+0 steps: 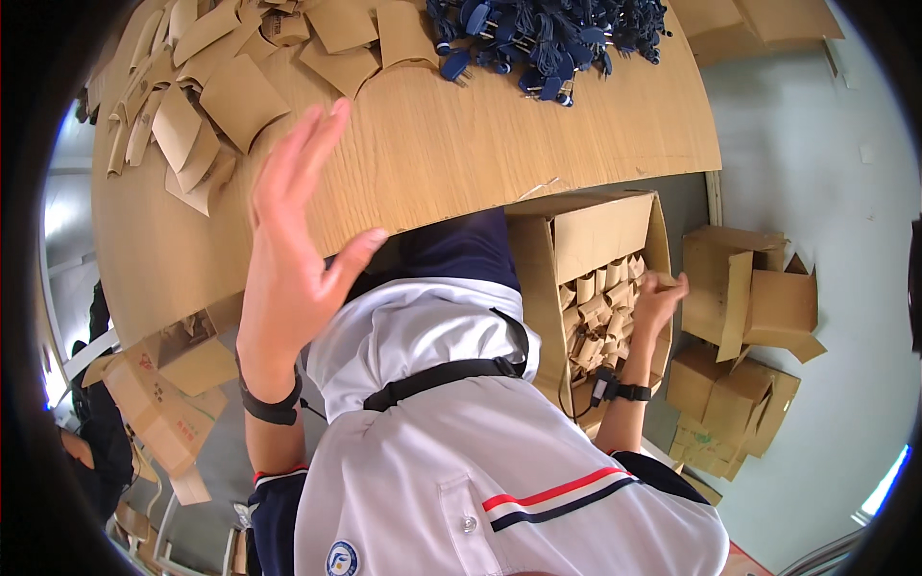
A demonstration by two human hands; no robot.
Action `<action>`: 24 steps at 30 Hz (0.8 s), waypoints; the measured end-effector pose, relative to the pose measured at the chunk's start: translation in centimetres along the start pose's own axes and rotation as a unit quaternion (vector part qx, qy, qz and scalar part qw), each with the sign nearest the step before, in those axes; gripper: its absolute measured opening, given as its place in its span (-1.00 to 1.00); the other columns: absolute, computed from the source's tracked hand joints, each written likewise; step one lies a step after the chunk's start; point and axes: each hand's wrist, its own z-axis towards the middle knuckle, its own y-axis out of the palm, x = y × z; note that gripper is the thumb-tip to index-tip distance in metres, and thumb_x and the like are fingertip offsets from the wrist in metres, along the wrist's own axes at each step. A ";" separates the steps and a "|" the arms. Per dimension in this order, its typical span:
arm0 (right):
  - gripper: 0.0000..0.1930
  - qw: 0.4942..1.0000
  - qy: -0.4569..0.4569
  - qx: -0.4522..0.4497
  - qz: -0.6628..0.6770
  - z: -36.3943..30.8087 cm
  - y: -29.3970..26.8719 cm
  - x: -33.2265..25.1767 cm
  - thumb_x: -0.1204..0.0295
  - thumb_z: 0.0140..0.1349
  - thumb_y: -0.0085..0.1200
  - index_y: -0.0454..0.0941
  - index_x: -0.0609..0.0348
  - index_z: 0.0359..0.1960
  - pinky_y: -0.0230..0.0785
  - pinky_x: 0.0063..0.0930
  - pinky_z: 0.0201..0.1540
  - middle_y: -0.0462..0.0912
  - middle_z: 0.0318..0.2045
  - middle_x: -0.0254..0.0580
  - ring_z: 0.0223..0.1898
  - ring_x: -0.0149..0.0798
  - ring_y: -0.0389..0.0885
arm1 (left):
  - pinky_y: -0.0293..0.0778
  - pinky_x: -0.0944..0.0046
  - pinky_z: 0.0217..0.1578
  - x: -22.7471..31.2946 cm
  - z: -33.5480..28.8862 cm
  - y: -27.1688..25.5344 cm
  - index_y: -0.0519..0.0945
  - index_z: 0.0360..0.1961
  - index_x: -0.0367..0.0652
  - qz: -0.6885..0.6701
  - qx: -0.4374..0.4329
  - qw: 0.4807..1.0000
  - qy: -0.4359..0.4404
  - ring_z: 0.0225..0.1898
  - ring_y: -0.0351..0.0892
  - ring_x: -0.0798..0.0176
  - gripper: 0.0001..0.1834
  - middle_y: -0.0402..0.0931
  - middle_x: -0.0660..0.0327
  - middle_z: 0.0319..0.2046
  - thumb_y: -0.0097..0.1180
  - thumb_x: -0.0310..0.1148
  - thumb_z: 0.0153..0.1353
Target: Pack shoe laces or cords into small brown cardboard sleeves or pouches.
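On the curved pale wooden surface, far left: a loose heap of flat brown kraft-paper sleeves, overlapping, spread toward the far middle. Far middle: a tangled pile of dark blue power cords with plugs, well apart from both hands.

Left hand: raised above the near edge of the surface, fingers spread wide and straight, thumb out to the right, holding nothing. A black band circles the wrist. The nearest sleeves lie just beyond the fingertips, to the far left; whether the hand touches the surface cannot be told.

Right hand: lowered beside the surface, at the right rim of an open tall brown cardboard box standing on the floor just under the surface's near edge. Fingers curled around a small folded brown paper packet at the top of the box. A black strap with a small device sits on this wrist.

Inside the box: rows of folded brown paper packets, packed upright, filling the lower part.

Right, on the grey floor: a cluster of empty open cardboard cartons, flaps up, near the box.

Near left, below the surface: more opened cardboard cartons.
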 end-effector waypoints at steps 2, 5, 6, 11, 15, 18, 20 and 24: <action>-0.28 0.979 -0.160 0.094 -0.090 0.5 2.9 5.0 0.34 0.14 0.26 0.17 0.23 0.29 0.37 -0.09 0.09 0.44 0.09 0.13 0.08 0.15 0.44 | -0.08 -0.01 0.37 -1.3 -0.7 -0.4 0.10 0.34 -0.23 0.012 -0.009 1.000 -0.017 0.40 0.08 -0.07 -0.22 0.25 0.04 0.34 0.21 -0.30 0.17; -0.58 0.962 -0.230 0.063 0.135 1.4 -1.1 -8.1 0.55 0.16 0.17 0.45 0.23 0.09 0.43 -0.28 -0.01 0.51 0.01 0.01 -0.02 -0.05 0.52 | -0.08 0.01 0.38 -2.4 -1.1 0.0 0.04 0.32 -0.24 0.038 -0.019 0.998 -0.048 0.40 0.09 -0.05 -0.26 0.27 0.02 0.32 0.16 -0.34 0.22; -0.69 0.938 -0.297 0.032 0.178 1.4 -2.2 -12.9 0.60 0.16 0.13 0.52 0.23 -0.02 0.44 -0.34 -0.05 0.55 -0.07 -0.05 -0.11 -0.12 0.55 | -0.08 0.01 0.38 -2.5 -1.1 0.1 0.04 0.31 -0.24 0.049 -0.020 0.997 -0.064 0.39 0.11 -0.05 -0.26 0.28 0.04 0.31 0.15 -0.36 0.21; -0.78 0.709 -0.621 -0.165 0.289 -0.6 -1.9 -31.4 0.61 0.09 0.14 0.63 0.15 -0.20 0.48 -0.36 -0.16 0.67 -0.25 -0.25 -0.21 -0.18 0.61 | -0.05 0.00 0.35 -2.1 -0.9 0.5 0.08 0.30 -0.24 0.136 -0.010 0.989 -0.054 0.32 0.20 -0.06 -0.28 0.34 0.10 0.27 0.15 -0.43 0.18; -0.75 0.599 -0.776 -0.129 0.152 0.4 1.6 -37.0 0.57 0.12 0.11 0.62 0.18 -0.13 0.44 -0.36 -0.08 0.64 -0.18 -0.25 -0.11 -0.16 0.54 | -0.04 -0.02 0.34 -2.4 -1.2 0.0 0.11 0.30 -0.23 0.156 0.008 0.985 -0.069 0.27 0.23 -0.07 -0.26 0.43 0.16 0.20 0.21 -0.42 0.15; -0.74 0.568 -0.798 -0.156 0.124 1.3 3.2 -37.7 0.59 0.12 0.07 0.61 0.16 -0.13 0.42 -0.33 -0.08 0.59 -0.19 -0.26 -0.10 -0.18 0.52 | -0.02 -0.02 0.33 -2.5 -1.4 -0.1 0.13 0.28 -0.24 0.117 0.021 0.989 -0.083 0.27 0.23 -0.07 -0.29 0.45 0.16 0.17 0.20 -0.43 0.16; -0.76 0.559 -0.798 -0.167 0.153 2.3 2.9 -38.0 0.58 0.12 0.08 0.61 0.16 -0.15 0.42 -0.33 -0.08 0.57 -0.21 -0.24 -0.11 -0.15 0.52 | 0.00 0.00 0.33 -2.7 -1.2 -0.1 0.14 0.28 -0.24 0.108 0.029 0.990 -0.082 0.27 0.26 -0.04 -0.32 0.45 0.12 0.17 0.16 -0.45 0.17; -0.83 0.614 -0.714 -0.105 0.320 2.9 0.1 -39.2 0.62 0.16 0.07 0.59 0.18 -0.22 0.45 -0.43 -0.25 0.57 -0.24 -0.25 -0.24 -0.21 0.57 | 0.05 0.04 0.31 -2.0 -0.8 0.0 0.16 0.27 -0.24 0.014 0.058 0.994 -0.091 0.26 0.30 0.04 -0.36 0.43 0.05 0.17 0.13 -0.47 0.19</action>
